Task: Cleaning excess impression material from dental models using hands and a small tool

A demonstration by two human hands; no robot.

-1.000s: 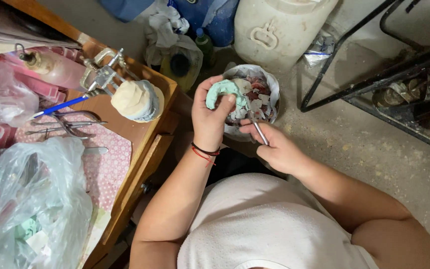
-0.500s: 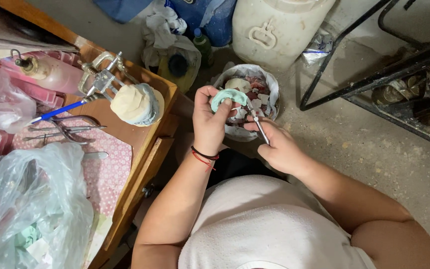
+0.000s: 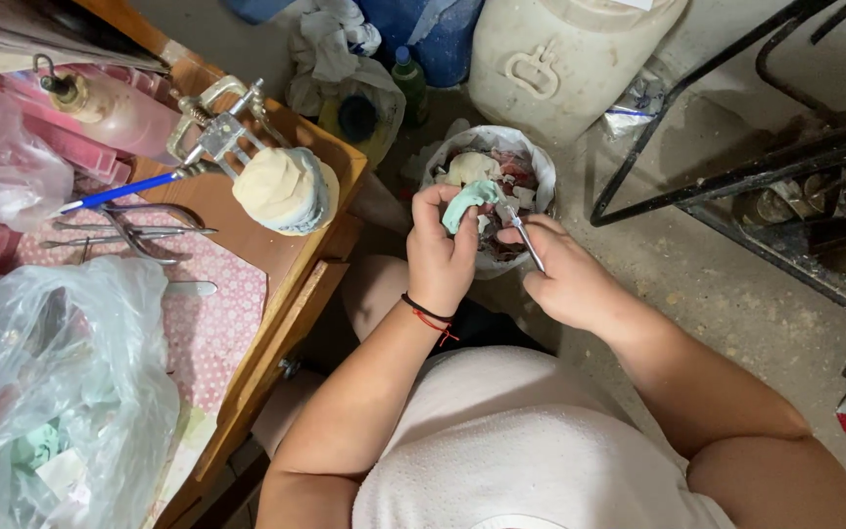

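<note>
Left hand (image 3: 440, 257) raised over the lap, fingers clamped on a pale green curved mould piece (image 3: 469, 200) — right hand (image 3: 562, 279) pinches a thin metal tool (image 3: 523, 238), tip at the piece. Both hands close together above a plastic-lined scrap bin (image 3: 533, 162) of pink and white bits. Wooden tabletop (image 3: 237, 230) at left — clear plastic bag (image 3: 51, 392) on it.

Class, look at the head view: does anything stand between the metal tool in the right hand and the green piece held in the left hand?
Nothing visible does. The left hand holds the green piece over the lined bin, and the metal tool in the right hand points straight at it.
</note>
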